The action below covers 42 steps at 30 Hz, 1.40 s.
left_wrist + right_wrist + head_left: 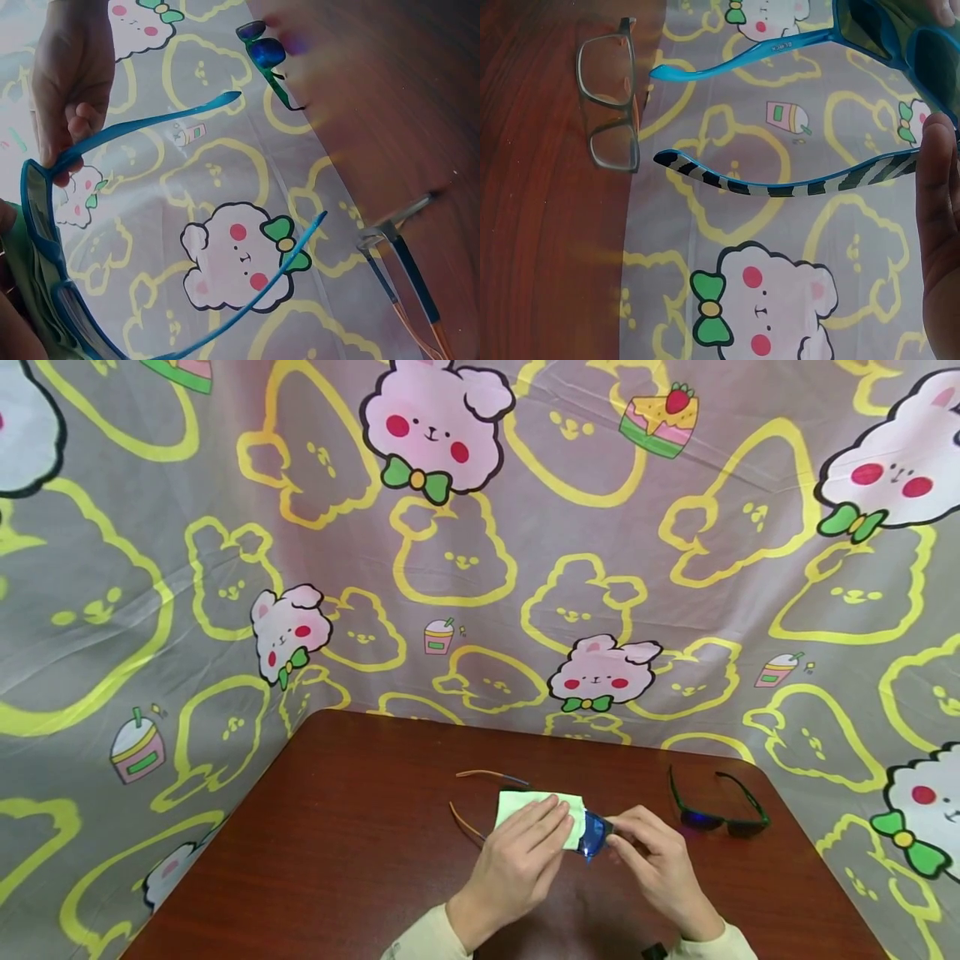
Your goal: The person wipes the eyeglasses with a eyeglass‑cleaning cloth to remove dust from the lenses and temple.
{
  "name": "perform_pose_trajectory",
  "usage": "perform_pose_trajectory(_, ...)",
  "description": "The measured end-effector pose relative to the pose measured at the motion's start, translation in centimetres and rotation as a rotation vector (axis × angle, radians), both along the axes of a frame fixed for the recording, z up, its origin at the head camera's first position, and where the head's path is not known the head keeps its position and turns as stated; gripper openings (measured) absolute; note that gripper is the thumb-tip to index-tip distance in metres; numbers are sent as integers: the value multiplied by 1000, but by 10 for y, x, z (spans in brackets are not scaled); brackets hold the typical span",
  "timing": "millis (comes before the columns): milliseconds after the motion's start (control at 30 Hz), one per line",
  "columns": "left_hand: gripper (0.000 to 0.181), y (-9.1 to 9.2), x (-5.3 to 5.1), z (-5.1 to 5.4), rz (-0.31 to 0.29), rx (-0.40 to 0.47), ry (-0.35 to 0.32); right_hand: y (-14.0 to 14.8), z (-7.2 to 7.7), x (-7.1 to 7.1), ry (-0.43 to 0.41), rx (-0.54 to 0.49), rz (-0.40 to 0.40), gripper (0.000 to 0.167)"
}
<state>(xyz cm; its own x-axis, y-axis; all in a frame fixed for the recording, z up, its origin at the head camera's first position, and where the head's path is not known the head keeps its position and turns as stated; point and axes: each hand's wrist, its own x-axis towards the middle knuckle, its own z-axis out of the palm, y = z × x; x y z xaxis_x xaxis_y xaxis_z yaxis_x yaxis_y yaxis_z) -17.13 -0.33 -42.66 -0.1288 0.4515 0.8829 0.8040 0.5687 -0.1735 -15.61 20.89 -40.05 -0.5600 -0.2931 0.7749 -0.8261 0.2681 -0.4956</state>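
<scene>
Blue-framed sunglasses [593,835] [124,133] [769,54] are held up between both hands, arms unfolded; one arm has black and white stripes on its outer side. My left hand [513,868] [16,330] holds a pale green cloth [517,806] [34,277] against the lens side, its fingers lying nearly straight over it in the head view. The cloth covers much of the front. With thumb and fingers, my right hand [663,864] [73,75] [939,232] pinches the frame's other end near the hinge. The left thumb is hidden in the head view.
Clear-lensed glasses with orange-brown arms [467,825] [416,281] [634,94] lie on the brown table [337,843] beyond the left hand. Dark green-framed sunglasses [701,818] [268,52] lie at the right. Patterned cloth hangs around the table.
</scene>
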Motion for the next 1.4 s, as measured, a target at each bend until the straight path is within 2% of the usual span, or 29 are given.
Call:
perform_pose_trajectory(67, 33, 2, 1, 1, 1, -17, -6, 0, -1, 0, -4, -8, 9, 15)
perform_pose_trajectory(267, 33, 8, 3, 2, 14, -78, 20, -2, -3, -4, 56, -33, 63, 22)
perform_pose_trajectory(400, 34, 11, 5, 3, 23, -123, 31, -3, -6, -5, 77, -50, 98, 14)
perform_pose_trajectory(533, 35, 12, 5, 1, 25, -159, 40, -3, -7, -5, 91, -49, 104, 12)
perform_pose_trajectory(767, 36, 6, 3, -1, 37, -175, 18, -2, -7, -4, 69, -40, 93, 24)
perform_pose_trajectory(967, 44, 3, 2, -3, 85, -146, -13, -1, -7, -2, 59, -42, 73, 13)
perform_pose_trajectory(1167, 45, 7, 4, -4, 82, -188, -18, 0, -8, -2, 62, -42, 73, 14)
perform_pose_trajectory(1400, 35, 15, 4, -2, 56, -254, 65, 1, -11, -5, 95, -55, 109, 9)
